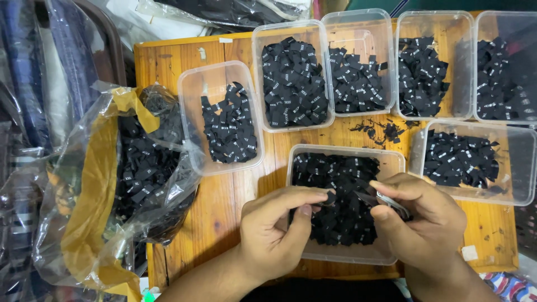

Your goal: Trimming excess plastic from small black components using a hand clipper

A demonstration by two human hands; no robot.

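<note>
My left hand (277, 226) pinches a small black fabric label between thumb and forefinger, over the near clear plastic tub (342, 256). That tub is full of black fabric labels (338, 187) with small white marks. My right hand (422, 223) holds a thin stack of the same black labels (389, 202) between thumb and fingers, just right of the left fingertips. Both hands hover above the tub's near half.
Several more clear tubs of black labels stand on the wooden table (224, 207): one at the left (221, 117), others along the back (291, 75), one at the right (475, 159). A crumpled plastic bag of labels (134, 173) lies at the left edge. A few loose labels (386, 131) lie between tubs.
</note>
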